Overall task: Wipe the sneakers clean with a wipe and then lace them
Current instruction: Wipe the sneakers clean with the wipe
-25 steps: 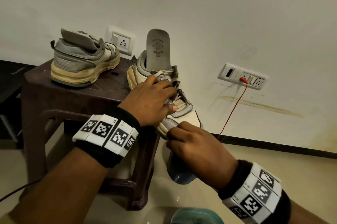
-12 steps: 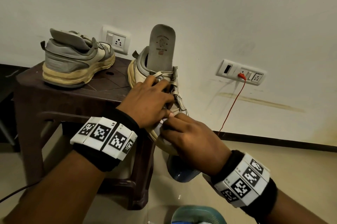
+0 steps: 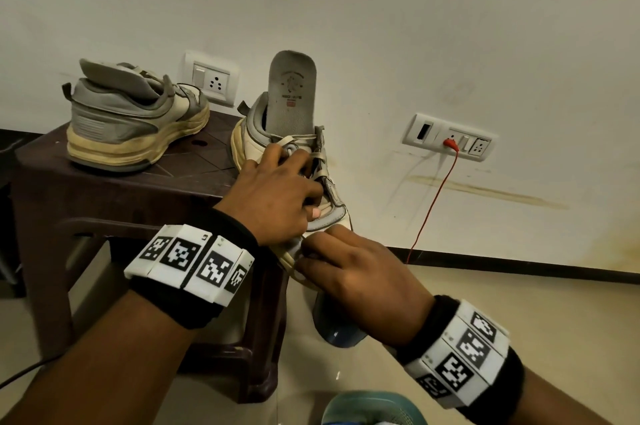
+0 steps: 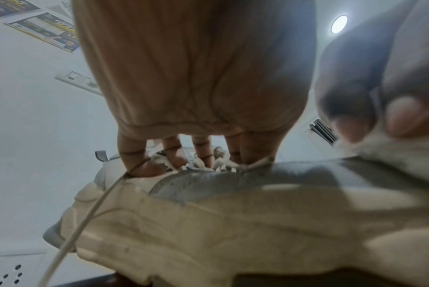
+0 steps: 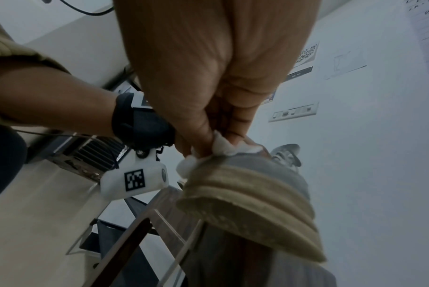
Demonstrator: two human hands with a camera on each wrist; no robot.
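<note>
both grips closed, wipe [image 5: 224, 148], sneaker [image 3: 329, 203]

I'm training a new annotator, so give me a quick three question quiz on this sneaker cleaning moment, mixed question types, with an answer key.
1. True or false: the left hand steadies the near sneaker over its laces.
2. Multiple choice: what does the right hand pinch against the sneaker's toe? A) white wipe B) brush C) shoelace
3. Fill in: the other sneaker sits untouched on the dark ____.

Key: 1 true; 2 A; 3 stool.
</note>
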